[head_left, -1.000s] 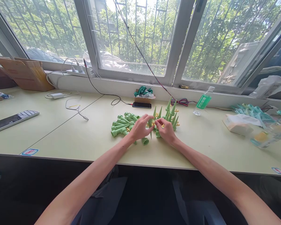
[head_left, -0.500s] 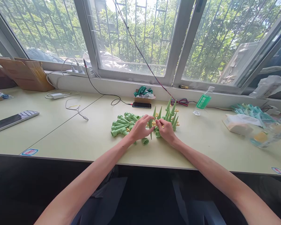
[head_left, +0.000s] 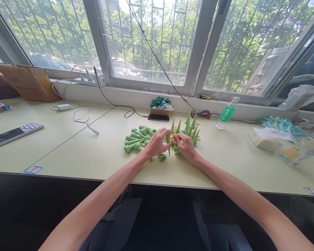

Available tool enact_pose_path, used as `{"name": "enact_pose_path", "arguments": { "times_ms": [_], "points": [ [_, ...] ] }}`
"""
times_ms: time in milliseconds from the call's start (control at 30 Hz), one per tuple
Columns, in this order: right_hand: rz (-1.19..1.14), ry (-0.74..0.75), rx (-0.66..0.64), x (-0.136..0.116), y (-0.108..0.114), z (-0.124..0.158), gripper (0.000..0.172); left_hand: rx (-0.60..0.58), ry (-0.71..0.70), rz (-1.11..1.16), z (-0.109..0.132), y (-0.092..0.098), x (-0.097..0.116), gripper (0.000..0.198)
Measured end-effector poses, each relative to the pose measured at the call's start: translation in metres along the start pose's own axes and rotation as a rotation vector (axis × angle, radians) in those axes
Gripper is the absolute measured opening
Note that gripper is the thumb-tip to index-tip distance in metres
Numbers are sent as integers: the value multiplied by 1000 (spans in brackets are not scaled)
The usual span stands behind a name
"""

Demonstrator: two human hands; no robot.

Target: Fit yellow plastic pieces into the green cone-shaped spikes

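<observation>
My left hand (head_left: 157, 142) is closed round a green plastic watering spike (head_left: 169, 149), its pointed tip turned down toward the table. Close beside it, my right hand (head_left: 184, 143) pinches at the spike's side; whatever sits between those fingertips is too small and covered to make out. To the left lies a pile of green spikes (head_left: 133, 139) with ribbed, hollow ends. Behind my right hand several spikes (head_left: 193, 122) stand point up, with small yellow pieces (head_left: 198, 138) on their sides. One open green end (head_left: 162, 158) shows below my left hand.
A phone (head_left: 158, 118) on a cable lies before a small box (head_left: 161, 111) at the back. A bottle with a green label (head_left: 226, 113) stands right of the spikes. Farther right are a tissue pack (head_left: 267, 138) and plastic bags; at left, a tablet-like device (head_left: 15, 136) and white cables (head_left: 85, 120).
My right fingertips have shifted very slightly against the spike. My left hand, the held spike and the piles stay where they were.
</observation>
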State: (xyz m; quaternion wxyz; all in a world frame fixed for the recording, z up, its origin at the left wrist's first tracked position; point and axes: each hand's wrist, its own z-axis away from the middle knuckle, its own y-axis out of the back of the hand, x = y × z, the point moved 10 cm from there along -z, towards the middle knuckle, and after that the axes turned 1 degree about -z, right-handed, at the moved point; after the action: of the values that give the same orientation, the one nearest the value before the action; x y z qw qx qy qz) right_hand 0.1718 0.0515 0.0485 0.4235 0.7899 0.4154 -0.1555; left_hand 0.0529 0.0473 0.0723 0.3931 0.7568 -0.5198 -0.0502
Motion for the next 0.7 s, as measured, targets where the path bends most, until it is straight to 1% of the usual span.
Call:
{"name": "enact_pose_path", "arguments": {
  "times_ms": [100, 300, 700],
  "points": [
    [-29, -9, 0, -1, 0, 1, 41, 2, -2, -2, 0, 0, -1, 30],
    [-94, -2, 5, -6, 1, 3, 27, 14, 3, -16, 0, -1, -4, 27],
    [-58, -12, 0, -2, 1, 2, 34, 6, -1, 7, 0, 0, -1, 31]
  ]
}}
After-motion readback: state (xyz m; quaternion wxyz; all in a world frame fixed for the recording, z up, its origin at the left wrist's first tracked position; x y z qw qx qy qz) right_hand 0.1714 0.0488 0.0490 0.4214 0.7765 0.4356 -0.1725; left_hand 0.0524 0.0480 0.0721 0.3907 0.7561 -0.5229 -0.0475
